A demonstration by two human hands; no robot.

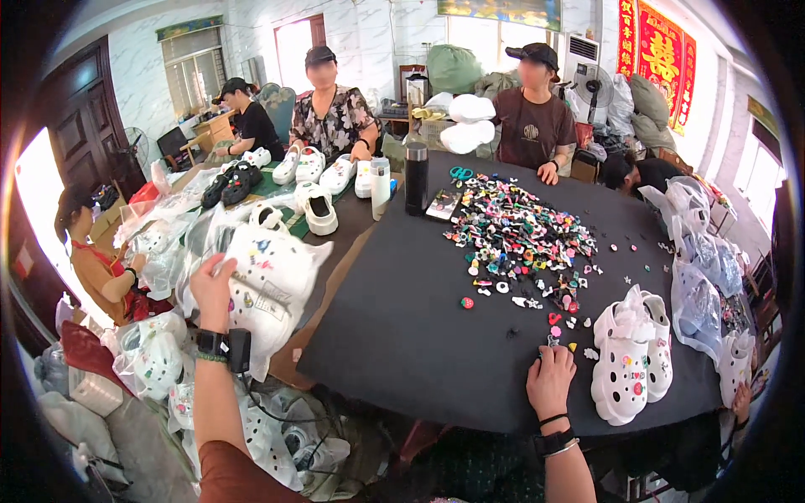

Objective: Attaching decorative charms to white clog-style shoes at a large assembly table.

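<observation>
- Black cloth covers the surface [419, 335], one item; its near edge curves just in front of the right hand, its left edge runs diagonally past a brown strip.
- Left hand [214, 289]: one, closed around a clear bag of white clogs [272, 281], fingers gripping the bag's left side, held off the left edge of the surface, above more bagged stock.
- Right hand [549, 377]: one, palm down on the cloth near the front edge, fingertips pinched narrowly at a small charm [553, 339]; whether it is actually gripped cannot be told.
- White clogs [629, 360]: one pair, two shoes, lying side by side just right of the right hand, a few coloured charms already on them.
- Loose shoe charms [520, 239]: one heap, too many to count, spread mid-surface with scattered strays trailing toward the right hand.
- Black flask [417, 178]: one, upright at the far edge.
- White bottle [381, 188]: one, just left of the flask.
- Clear bags [700, 268]: several, piled along the right edge.
- Other people: five visible around the far and left sides.
- Open room: broad bare cloth between the charm heap and the near-left corner.
</observation>
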